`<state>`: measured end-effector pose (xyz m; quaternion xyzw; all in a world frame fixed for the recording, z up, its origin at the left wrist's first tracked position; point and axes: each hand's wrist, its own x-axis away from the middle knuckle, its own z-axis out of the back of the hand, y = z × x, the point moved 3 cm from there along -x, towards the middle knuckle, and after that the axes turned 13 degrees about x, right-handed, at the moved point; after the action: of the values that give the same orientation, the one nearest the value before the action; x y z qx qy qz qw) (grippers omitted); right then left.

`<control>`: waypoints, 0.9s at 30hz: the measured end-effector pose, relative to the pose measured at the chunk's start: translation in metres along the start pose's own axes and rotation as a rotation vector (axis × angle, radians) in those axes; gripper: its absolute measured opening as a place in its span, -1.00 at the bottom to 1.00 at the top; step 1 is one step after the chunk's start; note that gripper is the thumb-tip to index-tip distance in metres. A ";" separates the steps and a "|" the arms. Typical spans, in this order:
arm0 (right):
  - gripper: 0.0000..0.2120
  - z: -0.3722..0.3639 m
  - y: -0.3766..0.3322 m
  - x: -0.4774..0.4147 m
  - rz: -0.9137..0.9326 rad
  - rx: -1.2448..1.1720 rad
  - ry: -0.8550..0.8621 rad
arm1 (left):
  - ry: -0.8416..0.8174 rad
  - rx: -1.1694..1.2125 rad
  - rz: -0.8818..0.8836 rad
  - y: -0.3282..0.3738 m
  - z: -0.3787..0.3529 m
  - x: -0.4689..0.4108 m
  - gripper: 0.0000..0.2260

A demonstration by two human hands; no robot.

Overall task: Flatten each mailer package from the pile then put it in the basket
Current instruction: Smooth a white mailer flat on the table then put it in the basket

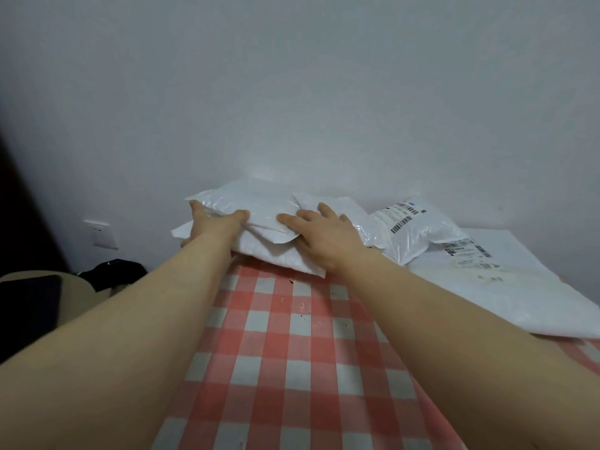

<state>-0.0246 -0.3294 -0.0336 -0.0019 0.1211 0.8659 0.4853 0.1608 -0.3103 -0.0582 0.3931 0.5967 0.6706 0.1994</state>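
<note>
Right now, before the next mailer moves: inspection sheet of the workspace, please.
Surface: table under red-and-white checked cloth, small dark specks.
Job's things: pile of white mailers at the far edge; labelled mailer and flat mailer to its right; basket not in view.
Clutter: black items left of the table.
Grippers: left hand on the pile's left end, thumb on top, grip unclear; right hand flat on the pile, fingers spread.
Cables: nothing seen.
Surroundings: plain wall, wall socket.
</note>
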 end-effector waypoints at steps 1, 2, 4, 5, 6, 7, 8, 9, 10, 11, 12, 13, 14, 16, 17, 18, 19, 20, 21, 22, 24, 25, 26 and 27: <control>-0.56 0.000 0.004 0.005 -0.004 0.008 0.015 | 0.002 0.027 -0.003 -0.002 -0.004 0.004 0.07; -0.55 0.000 0.008 0.009 -0.007 0.009 0.035 | 0.004 0.057 -0.002 -0.003 -0.008 0.008 0.07; -0.50 0.001 0.016 0.019 -0.011 -0.029 0.058 | 0.000 0.094 0.022 -0.011 -0.017 0.009 0.12; -0.43 0.001 0.020 0.024 -0.014 -0.065 0.055 | 0.001 0.105 0.043 -0.018 -0.021 0.003 0.15; -0.33 0.000 0.023 0.028 -0.026 -0.094 0.042 | 0.009 0.105 0.061 -0.024 -0.024 -0.001 0.16; -0.24 0.001 0.026 0.032 -0.054 -0.108 0.030 | 0.021 0.083 0.076 -0.026 -0.026 0.002 0.17; -0.17 0.001 0.029 0.035 -0.100 -0.112 0.020 | 0.032 0.063 0.106 -0.026 -0.027 0.008 0.17; -0.13 0.002 0.032 0.039 -0.154 -0.123 0.007 | 0.041 0.040 0.131 -0.018 -0.025 0.028 0.17; -0.13 0.002 0.032 0.041 -0.206 -0.142 -0.019 | 0.052 0.029 0.150 -0.016 -0.026 0.031 0.14; -0.14 0.003 0.033 0.043 -0.245 -0.162 -0.042 | 0.054 0.013 0.143 -0.012 -0.026 0.032 0.09; -0.18 0.005 0.033 0.045 -0.264 -0.169 -0.054 | 0.058 -0.002 0.137 -0.008 -0.027 0.031 0.06; -0.22 0.006 0.033 0.047 -0.269 -0.162 -0.049 | 0.065 -0.027 0.133 -0.004 -0.028 0.033 0.04; -0.26 0.008 0.032 0.049 -0.265 -0.148 -0.029 | 0.076 -0.045 0.125 -0.001 -0.027 0.038 0.03; -0.29 0.013 0.033 0.056 -0.256 -0.126 0.032 | 0.078 -0.090 0.100 0.006 -0.026 0.047 -0.03; -0.29 0.018 0.035 0.060 -0.259 -0.131 0.067 | 0.074 -0.091 0.092 0.008 -0.025 0.050 -0.06; -0.29 0.024 0.037 0.065 -0.262 -0.141 0.111 | 0.063 -0.083 0.090 0.011 -0.024 0.055 -0.06; -0.29 0.031 0.040 0.070 -0.264 -0.161 0.160 | 0.053 -0.085 0.091 0.014 -0.022 0.064 -0.04; -0.29 0.040 0.043 0.077 -0.277 -0.197 0.206 | 0.064 -0.089 0.083 0.017 -0.020 0.072 -0.04; -0.30 0.049 0.046 0.084 -0.305 -0.244 0.236 | 0.077 -0.123 0.061 0.020 -0.017 0.081 -0.09; -0.31 0.056 0.049 0.091 -0.341 -0.292 0.257 | 0.081 -0.179 0.033 0.024 -0.015 0.093 -0.18; -0.38 0.070 0.056 0.107 -0.404 -0.385 0.300 | 0.060 -0.249 -0.044 0.030 -0.013 0.117 -0.37; -0.43 0.076 0.058 0.116 -0.422 -0.425 0.328 | 0.033 -0.263 -0.065 0.033 -0.015 0.131 -0.43; -0.50 0.082 0.061 0.127 -0.435 -0.467 0.359 | -0.005 -0.261 -0.079 0.034 -0.016 0.146 -0.47; -0.58 0.088 0.063 0.138 -0.447 -0.523 0.396 | -0.048 -0.245 -0.100 0.035 -0.016 0.159 -0.49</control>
<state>-0.1409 -0.2264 0.0487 -0.3188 -0.0156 0.7234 0.6122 0.0585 -0.2112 0.0220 0.3514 0.5244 0.7180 0.2933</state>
